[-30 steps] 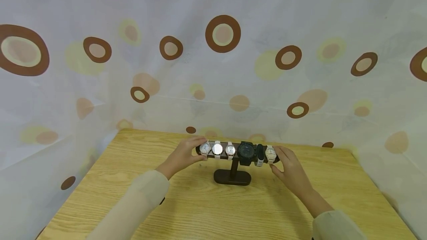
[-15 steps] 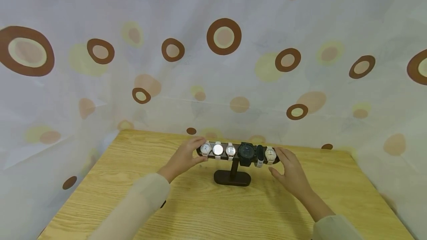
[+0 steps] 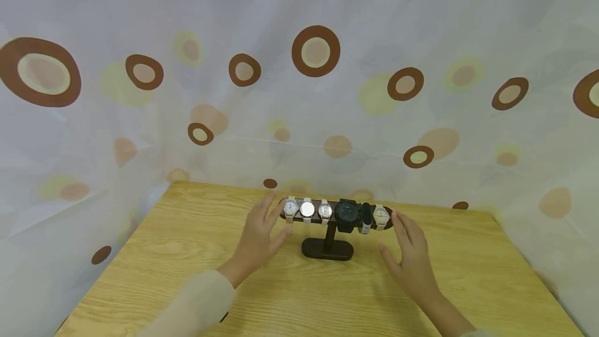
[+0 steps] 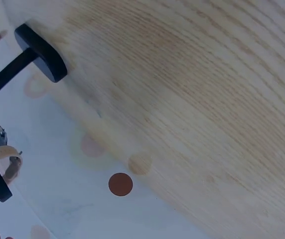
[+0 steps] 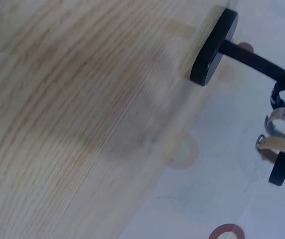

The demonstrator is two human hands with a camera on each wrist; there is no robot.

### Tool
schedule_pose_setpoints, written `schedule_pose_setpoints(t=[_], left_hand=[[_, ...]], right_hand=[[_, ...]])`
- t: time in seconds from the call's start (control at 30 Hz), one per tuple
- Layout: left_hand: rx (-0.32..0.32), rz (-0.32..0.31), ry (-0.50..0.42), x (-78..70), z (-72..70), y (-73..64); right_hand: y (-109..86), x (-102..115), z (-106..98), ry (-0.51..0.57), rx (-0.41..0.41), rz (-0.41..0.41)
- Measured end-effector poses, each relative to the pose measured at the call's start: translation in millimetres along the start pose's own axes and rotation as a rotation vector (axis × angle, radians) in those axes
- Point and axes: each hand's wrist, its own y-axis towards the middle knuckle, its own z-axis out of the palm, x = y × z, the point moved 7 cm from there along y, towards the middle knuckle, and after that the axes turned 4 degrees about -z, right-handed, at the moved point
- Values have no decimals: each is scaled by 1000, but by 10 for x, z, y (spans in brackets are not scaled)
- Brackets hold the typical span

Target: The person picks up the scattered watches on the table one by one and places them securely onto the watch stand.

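Note:
A dark T-shaped watch stand stands upright on the wooden table, with several watches in a row along its bar. From the left come light-strapped watches, among them a white-faced watch; then a large black watch, a fitness band and a cream watch. My left hand, slightly blurred, is spread beside the bar's left end; contact there cannot be told. Beside the right end is my right hand, fingers extended, thumb apart from the bar. Both wrist views show the stand's base and looped straps.
The wooden table stretches out in front of the stand and to both sides. Close behind it and around the sides hangs a pale sheet patterned with brown and yellow spots.
Both hands held the ends of the bar earlier. The left fingers have loosened and drawn back to the left; the right fingers have straightened and moved slightly outward. The stand stays in place.

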Motion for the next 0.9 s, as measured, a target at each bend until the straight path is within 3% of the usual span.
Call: schedule_pose_setpoints(t=[0.17,0.33,0.67,0.9], left_hand=[[-51,38,6,-130,-39,-145],[-39,33,37,-202,-68,-246],[118,-97,97,-193,-33,-392],[215,-151,168,-220,17,-487]], right_hand=[[-71,176,-43,-93,-29,-41],[-176,242,-13,-159,41,-24],[-357,274,-12,-174,107,23],[-488,227,-14,-223,176,72]])
